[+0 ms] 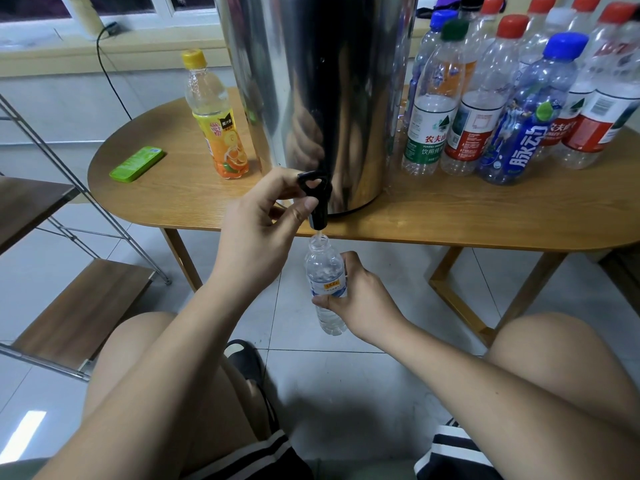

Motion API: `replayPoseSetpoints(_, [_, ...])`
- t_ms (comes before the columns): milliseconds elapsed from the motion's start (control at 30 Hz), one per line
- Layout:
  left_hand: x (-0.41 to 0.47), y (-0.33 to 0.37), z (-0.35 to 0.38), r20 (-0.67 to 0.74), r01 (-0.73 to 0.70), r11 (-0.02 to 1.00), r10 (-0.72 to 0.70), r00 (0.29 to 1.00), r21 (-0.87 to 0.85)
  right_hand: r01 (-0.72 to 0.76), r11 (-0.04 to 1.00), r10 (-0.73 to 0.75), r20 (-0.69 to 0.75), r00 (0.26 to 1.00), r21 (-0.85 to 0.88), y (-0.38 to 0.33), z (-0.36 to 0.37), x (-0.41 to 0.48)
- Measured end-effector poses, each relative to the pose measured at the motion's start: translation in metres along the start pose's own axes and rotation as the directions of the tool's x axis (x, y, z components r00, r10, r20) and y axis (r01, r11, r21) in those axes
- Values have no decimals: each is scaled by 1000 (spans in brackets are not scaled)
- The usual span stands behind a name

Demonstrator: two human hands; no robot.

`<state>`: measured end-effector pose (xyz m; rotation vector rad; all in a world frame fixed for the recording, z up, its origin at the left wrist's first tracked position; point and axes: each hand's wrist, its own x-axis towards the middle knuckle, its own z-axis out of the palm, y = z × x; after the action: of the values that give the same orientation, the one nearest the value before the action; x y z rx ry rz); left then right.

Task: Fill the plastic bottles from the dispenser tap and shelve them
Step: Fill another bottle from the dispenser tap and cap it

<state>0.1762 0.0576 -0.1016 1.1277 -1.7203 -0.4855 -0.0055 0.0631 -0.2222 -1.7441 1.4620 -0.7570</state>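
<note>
The left hand (263, 216) pinches the tap lever (313, 183) at the tabletop's front edge, while the right hand (360, 299) grips the bottle (325, 271) upright beneath the spout to catch the stream.

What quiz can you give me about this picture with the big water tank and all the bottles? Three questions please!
1. True or false: the small bottle held under the tap has its cap on.
2. Which hand grips the tap? A. the left hand B. the right hand C. neither
3. Fill the gap: the orange juice bottle standing alone on the table, left of the dispenser, has a ___ cap.
Key: 1 false, its neck is open. 2 A; the right hand holds the small bottle. 3 yellow.
</note>
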Motion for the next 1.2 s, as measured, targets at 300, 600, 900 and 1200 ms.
replayPoseSetpoints(300, [0,-1,0,-1,7,1000,-7,1000,-4,-4,1000,4,0,1000,2,0,0,-1])
replayPoseSetpoints(600, [-1,-1,0,1,-7,1000,7,1000,5,3,1000,-3,-1,1000,-2,-1,-1,-1])
replayPoseSetpoints(900, [1,-2,-1,4,8,1000,-8,1000,12,-1,1000,1,-1,1000,-9,-1,-1,-1])
replayPoseSetpoints(1200, [2,-3,0,5,0,1000,0,1000,2,0,1000,0,-12,1000,-7,1,0,1])
